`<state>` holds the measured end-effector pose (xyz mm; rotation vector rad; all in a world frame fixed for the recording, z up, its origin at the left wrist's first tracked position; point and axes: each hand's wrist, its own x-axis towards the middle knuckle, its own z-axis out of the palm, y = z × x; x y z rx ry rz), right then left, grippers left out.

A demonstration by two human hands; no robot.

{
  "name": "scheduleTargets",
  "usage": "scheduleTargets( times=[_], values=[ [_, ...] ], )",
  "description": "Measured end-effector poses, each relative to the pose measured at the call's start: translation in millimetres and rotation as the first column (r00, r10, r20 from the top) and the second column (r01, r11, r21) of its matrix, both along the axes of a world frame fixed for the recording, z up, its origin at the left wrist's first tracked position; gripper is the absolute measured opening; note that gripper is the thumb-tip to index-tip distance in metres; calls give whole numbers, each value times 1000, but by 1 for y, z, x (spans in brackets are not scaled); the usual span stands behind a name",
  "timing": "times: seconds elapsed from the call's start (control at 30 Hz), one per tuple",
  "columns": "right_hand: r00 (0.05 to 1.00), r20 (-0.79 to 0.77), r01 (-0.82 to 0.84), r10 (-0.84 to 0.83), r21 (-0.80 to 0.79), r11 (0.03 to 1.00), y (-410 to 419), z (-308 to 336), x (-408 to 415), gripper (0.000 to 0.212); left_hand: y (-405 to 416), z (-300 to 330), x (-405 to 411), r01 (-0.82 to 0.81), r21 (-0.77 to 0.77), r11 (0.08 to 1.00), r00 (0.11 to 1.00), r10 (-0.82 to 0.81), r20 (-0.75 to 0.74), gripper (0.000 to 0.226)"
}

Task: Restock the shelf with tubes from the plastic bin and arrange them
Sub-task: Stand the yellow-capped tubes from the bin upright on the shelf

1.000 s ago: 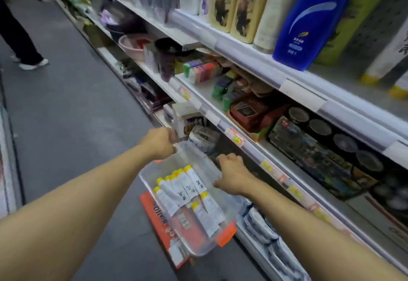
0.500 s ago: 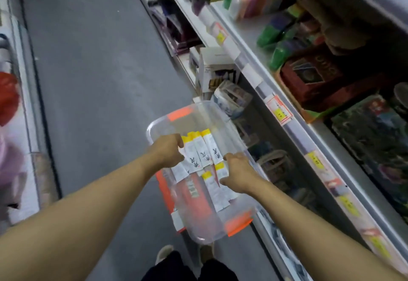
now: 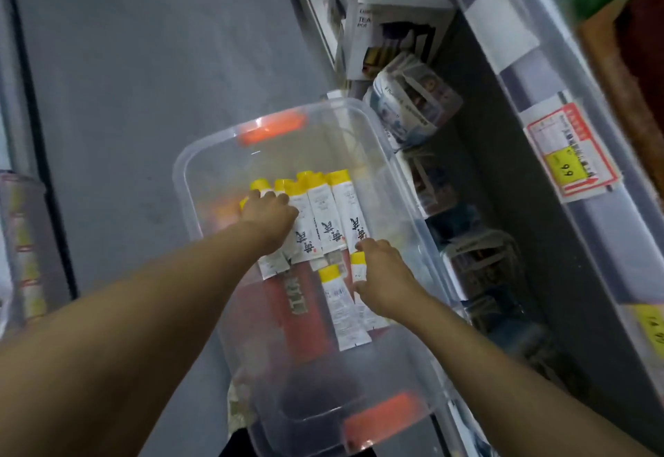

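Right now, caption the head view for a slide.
Both hands reach into the clear bin over yellow-capped tubes.

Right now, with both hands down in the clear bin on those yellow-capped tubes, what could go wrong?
1. Neither the left hand nor the right hand appears to hold the clear bin; what supports it isn't visible, so it might tip.
2. The yellow-capped tubes overlap loosely; grabbing several at once could drop some.
3. The shelf edge beside the bin is close; lifting tubes might knock the price tag.
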<state>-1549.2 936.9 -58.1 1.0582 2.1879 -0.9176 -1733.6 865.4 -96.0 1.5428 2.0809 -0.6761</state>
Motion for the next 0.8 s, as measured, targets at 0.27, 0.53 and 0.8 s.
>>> scheduleTargets(
  times=[0.27, 0.53, 0.8],
  values=[
    [999, 2, -33, 33, -38, 999, -3, -43, 4, 53, 7, -32, 2, 258, 74, 963, 961, -248, -123, 27],
    [987, 6, -161, 161, -14, 987, -10, -55, 2, 52, 7, 12, -15, 78, 127, 989, 991, -91, 102, 28],
    [659, 19, -747, 752, 126, 652, -11, -57, -1, 49, -12, 49, -12, -841, 140, 522, 440, 510, 739, 36]
  ],
)
